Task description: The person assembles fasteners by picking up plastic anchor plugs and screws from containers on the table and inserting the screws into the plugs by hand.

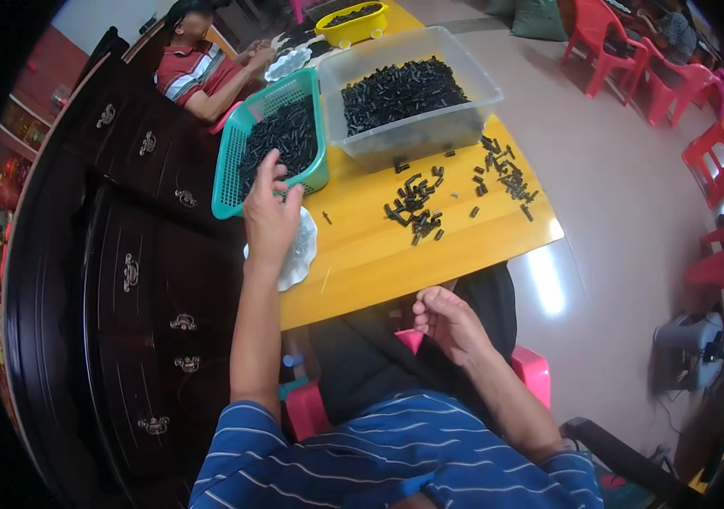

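Observation:
My left hand (270, 216) reaches over the near side of a green plastic basket (219, 182), its fingers apart and nothing visible in them. Inside the basket lie many short black tube-like pieces (290, 140). Below that hand, partly hidden by my wrist, is a white wavy-rimmed dish (304, 270) with small clear bits in it. My right hand (449, 318) is closed in a pinch just off the table's front edge, above my lap. What its fingers hold, if anything, cannot be made out. Loose black pieces (413, 204) are scattered on the yellow table (353, 254).
A clear plastic bin (413, 140) heaped with black pieces stands behind the loose ones. Further back are a yellow tub (353, 27) and a person (201, 64) in a red top. Dark drawers (145, 280) line the left. Red chairs (604, 47) stand at the right.

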Demonstrator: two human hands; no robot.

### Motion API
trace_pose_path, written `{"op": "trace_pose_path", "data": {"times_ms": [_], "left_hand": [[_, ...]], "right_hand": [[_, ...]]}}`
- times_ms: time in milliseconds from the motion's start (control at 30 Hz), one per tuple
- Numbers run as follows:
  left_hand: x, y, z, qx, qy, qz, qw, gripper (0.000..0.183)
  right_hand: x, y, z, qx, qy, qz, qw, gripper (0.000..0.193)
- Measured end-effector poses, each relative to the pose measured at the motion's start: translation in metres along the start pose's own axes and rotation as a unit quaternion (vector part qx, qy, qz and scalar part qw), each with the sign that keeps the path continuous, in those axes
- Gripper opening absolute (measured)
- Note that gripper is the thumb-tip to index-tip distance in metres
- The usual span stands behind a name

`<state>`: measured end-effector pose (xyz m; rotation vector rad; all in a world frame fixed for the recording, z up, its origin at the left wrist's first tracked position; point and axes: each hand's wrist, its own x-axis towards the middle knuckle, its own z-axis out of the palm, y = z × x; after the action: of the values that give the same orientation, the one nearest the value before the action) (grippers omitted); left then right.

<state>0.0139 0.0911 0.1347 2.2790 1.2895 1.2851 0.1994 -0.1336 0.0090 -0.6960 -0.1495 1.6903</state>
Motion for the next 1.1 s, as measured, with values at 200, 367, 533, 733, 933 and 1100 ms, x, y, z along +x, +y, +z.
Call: {"op": "trace_pose_path", "data": {"times_ms": [200,367,533,733,933,1100], "left_hand": [[-0.034,0.012,0.061,0.001,-0.193,0.123,0.974,0.022],[-0.038,0.035,0.114,0.007,-0.233,0.192,0.953,0.021],[-0.024,0.042,0.139,0.055,-0.268,0.217,0.937,0.014],[-0.01,0.052,0.153,0.134,-0.348,0.188,0.909,0.015],[-0.002,0.062,0.16,0.216,-0.423,0.153,0.867,0.016],[-0.001,0.055,0.163,0.223,-0.424,0.167,0.862,0.014]], "right_hand": [[0.0,0.003,0.001,0.012,0.003,-0.004,1.0,0.013],[0.001,0.004,-0.001,0.025,0.008,-0.005,1.0,0.012],[0.0,0.002,-0.001,0.026,0.008,-0.004,1.0,0.012],[-0.001,0.0,0.001,0.019,0.009,-0.001,1.0,0.013],[-0.003,-0.001,0.0,0.011,0.011,-0.002,1.0,0.014],[-0.002,0.002,0.0,0.009,0.012,-0.002,1.0,0.014]]}}
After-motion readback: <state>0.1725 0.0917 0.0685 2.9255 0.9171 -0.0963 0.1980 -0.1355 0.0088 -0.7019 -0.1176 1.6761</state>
